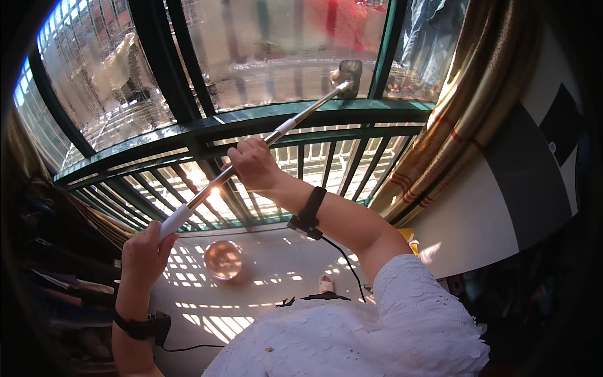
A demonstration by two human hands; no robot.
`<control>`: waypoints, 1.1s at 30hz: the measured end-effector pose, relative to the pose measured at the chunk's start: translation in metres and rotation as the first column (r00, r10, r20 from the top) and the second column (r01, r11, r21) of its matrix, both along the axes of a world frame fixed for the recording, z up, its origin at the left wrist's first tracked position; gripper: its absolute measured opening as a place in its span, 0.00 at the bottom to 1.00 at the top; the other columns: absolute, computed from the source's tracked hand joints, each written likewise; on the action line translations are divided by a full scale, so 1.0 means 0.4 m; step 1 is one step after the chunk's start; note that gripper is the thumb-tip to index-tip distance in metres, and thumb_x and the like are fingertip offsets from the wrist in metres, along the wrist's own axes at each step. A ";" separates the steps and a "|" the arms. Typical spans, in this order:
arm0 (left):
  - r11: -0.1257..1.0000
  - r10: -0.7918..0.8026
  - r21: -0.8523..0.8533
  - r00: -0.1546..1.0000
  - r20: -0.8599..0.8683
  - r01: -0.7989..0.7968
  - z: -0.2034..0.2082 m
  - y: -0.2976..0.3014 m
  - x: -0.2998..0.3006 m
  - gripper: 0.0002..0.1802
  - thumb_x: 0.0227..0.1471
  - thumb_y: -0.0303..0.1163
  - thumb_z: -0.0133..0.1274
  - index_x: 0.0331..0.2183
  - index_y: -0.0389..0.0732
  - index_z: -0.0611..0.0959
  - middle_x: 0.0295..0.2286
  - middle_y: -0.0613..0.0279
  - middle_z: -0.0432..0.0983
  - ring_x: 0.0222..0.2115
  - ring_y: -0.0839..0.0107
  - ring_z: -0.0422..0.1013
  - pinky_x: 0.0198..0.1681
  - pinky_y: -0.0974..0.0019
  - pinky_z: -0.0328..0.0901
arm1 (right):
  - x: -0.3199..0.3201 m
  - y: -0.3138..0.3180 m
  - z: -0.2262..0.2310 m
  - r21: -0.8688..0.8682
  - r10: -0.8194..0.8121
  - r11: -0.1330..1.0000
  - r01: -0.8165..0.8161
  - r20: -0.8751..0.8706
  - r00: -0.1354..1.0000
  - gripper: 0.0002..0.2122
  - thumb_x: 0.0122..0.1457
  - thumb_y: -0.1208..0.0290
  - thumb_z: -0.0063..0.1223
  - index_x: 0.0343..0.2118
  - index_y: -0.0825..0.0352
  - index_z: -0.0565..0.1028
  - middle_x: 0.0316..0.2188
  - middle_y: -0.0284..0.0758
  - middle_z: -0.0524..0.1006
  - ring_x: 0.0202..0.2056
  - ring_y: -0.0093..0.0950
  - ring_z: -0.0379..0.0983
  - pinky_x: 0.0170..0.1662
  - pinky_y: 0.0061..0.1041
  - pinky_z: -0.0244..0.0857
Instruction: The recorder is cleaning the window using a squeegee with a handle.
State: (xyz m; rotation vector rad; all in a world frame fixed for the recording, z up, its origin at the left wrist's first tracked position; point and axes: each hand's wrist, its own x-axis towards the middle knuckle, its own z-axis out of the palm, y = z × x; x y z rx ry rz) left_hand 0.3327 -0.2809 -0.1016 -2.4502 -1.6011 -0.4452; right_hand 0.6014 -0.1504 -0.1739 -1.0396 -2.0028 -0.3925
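Left hand (141, 250), eight o'clock, grips the white end of the pole (286, 127); right hand (254, 164), ten o'clock, clasps its shaft, grey head (350, 78) at one o'clock, seemingly against the middle pane (276, 50). Work looks underway; streaky left pane (97, 72), ten o'clock, possibly left, finished share unclear.

The left hand (144, 250) is lower and on the left side, and its fingers are curled into a firm grip. The left forearm (135, 295) comes almost vertically up from the lower edge. The right hand (255, 166) is higher and farther forward, near the middle, with fingers also folded tightly. The right forearm (290, 193) goes obliquely leftward to it. Both hands stand well apart from each other.
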 end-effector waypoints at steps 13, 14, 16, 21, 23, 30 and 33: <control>0.995 0.093 0.052 0.994 -0.054 -0.090 0.033 -0.046 -0.050 0.15 0.47 0.38 0.57 0.27 0.39 0.71 0.19 0.53 0.72 0.21 0.52 0.71 0.22 0.57 0.66 | -0.087 -0.001 0.012 0.051 0.043 0.998 -0.040 -0.057 0.997 0.09 0.51 0.67 0.55 0.20 0.62 0.67 0.21 0.34 0.67 0.28 0.34 0.63 0.37 0.33 0.54; 0.991 0.129 0.029 0.991 -0.041 -0.127 0.037 -0.063 -0.076 0.15 0.46 0.37 0.57 0.27 0.38 0.70 0.19 0.52 0.71 0.21 0.50 0.71 0.22 0.57 0.65 | -0.122 0.001 0.004 0.049 0.073 0.996 -0.070 -0.056 0.996 0.09 0.50 0.67 0.55 0.21 0.62 0.67 0.21 0.33 0.67 0.28 0.33 0.63 0.37 0.33 0.54; 0.978 0.210 0.012 0.977 -0.037 -0.210 0.054 -0.147 -0.139 0.15 0.46 0.36 0.58 0.26 0.38 0.70 0.20 0.51 0.71 0.21 0.49 0.70 0.22 0.56 0.65 | -0.230 -0.022 0.011 0.085 0.177 0.982 -0.171 -0.063 0.982 0.09 0.50 0.66 0.54 0.21 0.62 0.67 0.21 0.32 0.66 0.29 0.32 0.64 0.38 0.32 0.54; 0.910 0.413 0.043 0.911 -0.005 -0.413 0.027 -0.320 -0.279 0.15 0.47 0.35 0.57 0.28 0.36 0.70 0.22 0.47 0.70 0.23 0.47 0.70 0.23 0.54 0.65 | -0.467 -0.084 0.008 0.063 0.390 0.920 -0.386 -0.074 0.918 0.09 0.51 0.65 0.53 0.22 0.62 0.68 0.22 0.35 0.67 0.30 0.33 0.64 0.40 0.32 0.55; 0.883 0.468 -0.021 0.883 -0.032 -0.468 0.018 -0.370 -0.314 0.16 0.49 0.37 0.56 0.31 0.36 0.70 0.23 0.45 0.71 0.25 0.46 0.71 0.24 0.54 0.66 | -0.547 -0.085 -0.011 0.108 0.422 0.905 -0.413 -0.084 0.903 0.08 0.51 0.65 0.53 0.23 0.63 0.68 0.23 0.35 0.67 0.30 0.34 0.64 0.41 0.33 0.56; 0.825 0.565 -0.005 0.824 0.040 -0.565 -0.059 -0.559 -0.418 0.16 0.52 0.38 0.53 0.35 0.35 0.71 0.25 0.43 0.72 0.27 0.45 0.72 0.27 0.53 0.67 | -0.690 -0.232 0.000 0.077 0.518 0.853 -0.516 0.005 0.856 0.09 0.50 0.64 0.53 0.25 0.64 0.69 0.24 0.37 0.67 0.32 0.35 0.64 0.44 0.34 0.56; 0.785 0.619 -0.046 0.778 0.110 -0.618 -0.114 -0.677 -0.488 0.15 0.51 0.37 0.52 0.34 0.35 0.71 0.23 0.44 0.71 0.26 0.46 0.71 0.26 0.54 0.65 | -0.754 -0.328 0.008 0.054 0.571 0.816 -0.576 0.078 0.817 0.08 0.48 0.67 0.54 0.25 0.65 0.69 0.25 0.37 0.67 0.34 0.35 0.65 0.45 0.34 0.57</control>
